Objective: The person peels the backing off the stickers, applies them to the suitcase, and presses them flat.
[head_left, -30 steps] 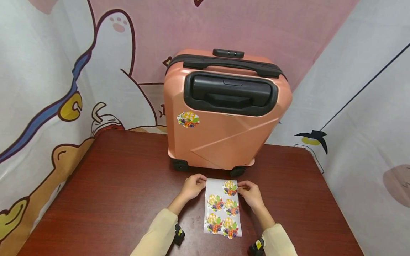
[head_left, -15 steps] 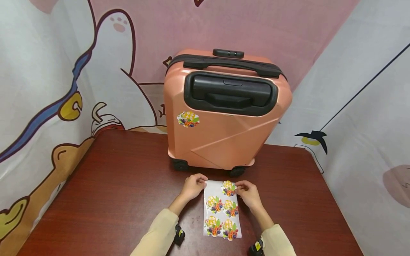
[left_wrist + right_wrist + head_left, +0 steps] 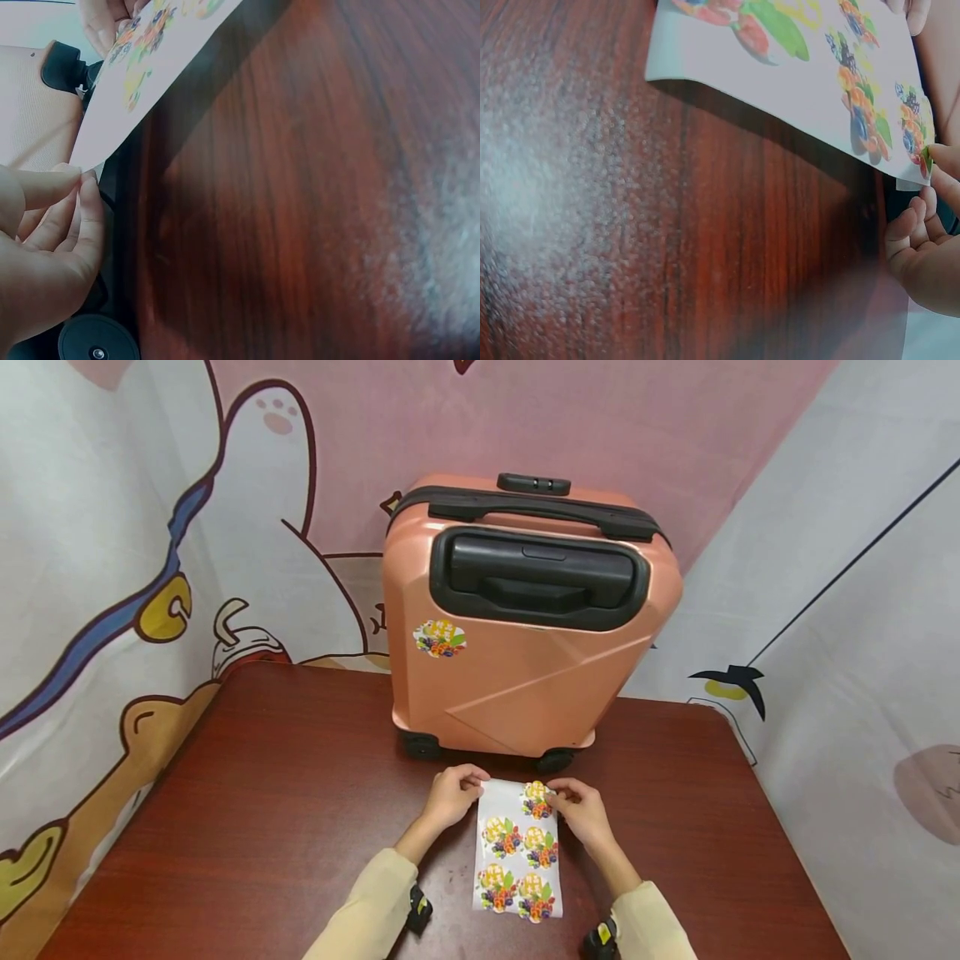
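Observation:
A white sticker sheet with several fruit stickers is held off the table between both hands. My left hand pinches its far left corner between thumb and fingers; the left wrist view shows this pinch close up. At the far right corner, my right hand grips the edge, its thumb beside the top right fruit sticker. The sheet's top left spot is bare. Behind the hands stands an upright salmon-pink suitcase. One matching fruit sticker is on its front, at the left below the black handle recess.
The suitcase stands on its black wheels at the back of the dark red wooden table. A cartoon-printed cloth hangs behind and at both sides. Black cameras are strapped to both wrists.
The sheet has shifted slightly left, and its tilt has changed a little. My right hand has moved slightly left along with it; both hands keep hold of the sheet.

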### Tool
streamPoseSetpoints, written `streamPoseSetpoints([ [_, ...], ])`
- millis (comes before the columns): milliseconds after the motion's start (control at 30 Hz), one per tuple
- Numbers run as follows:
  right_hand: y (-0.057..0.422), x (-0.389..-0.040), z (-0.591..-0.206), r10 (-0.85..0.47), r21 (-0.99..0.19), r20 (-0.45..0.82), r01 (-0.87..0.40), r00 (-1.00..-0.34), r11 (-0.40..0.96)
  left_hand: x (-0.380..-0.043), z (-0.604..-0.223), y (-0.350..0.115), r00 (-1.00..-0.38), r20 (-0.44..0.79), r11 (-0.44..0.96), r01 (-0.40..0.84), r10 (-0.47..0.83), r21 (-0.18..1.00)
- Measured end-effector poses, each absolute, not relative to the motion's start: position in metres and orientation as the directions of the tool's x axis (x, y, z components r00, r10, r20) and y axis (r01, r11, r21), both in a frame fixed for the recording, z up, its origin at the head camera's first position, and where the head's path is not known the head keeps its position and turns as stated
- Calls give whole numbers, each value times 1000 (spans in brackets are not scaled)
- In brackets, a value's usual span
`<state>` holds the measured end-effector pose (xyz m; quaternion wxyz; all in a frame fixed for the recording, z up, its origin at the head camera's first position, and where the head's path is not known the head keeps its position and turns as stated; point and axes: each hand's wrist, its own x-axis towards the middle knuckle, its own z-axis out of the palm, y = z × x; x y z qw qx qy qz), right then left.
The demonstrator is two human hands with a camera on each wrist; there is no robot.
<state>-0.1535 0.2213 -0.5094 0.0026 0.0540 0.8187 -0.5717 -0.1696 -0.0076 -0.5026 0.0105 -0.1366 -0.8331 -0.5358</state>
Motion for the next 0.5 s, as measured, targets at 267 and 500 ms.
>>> streamPoseSetpoints([
  [267, 220, -154, -506, 86, -928, -40, 69, -995, 366, -169, -500, -7, -950, 233, 357, 295, 207, 886],
  [500, 221, -153, -509, 100, -913, 30, 14, -994, 409, -170, -502, -5, -955, 224, 330, 279, 196, 902],
])
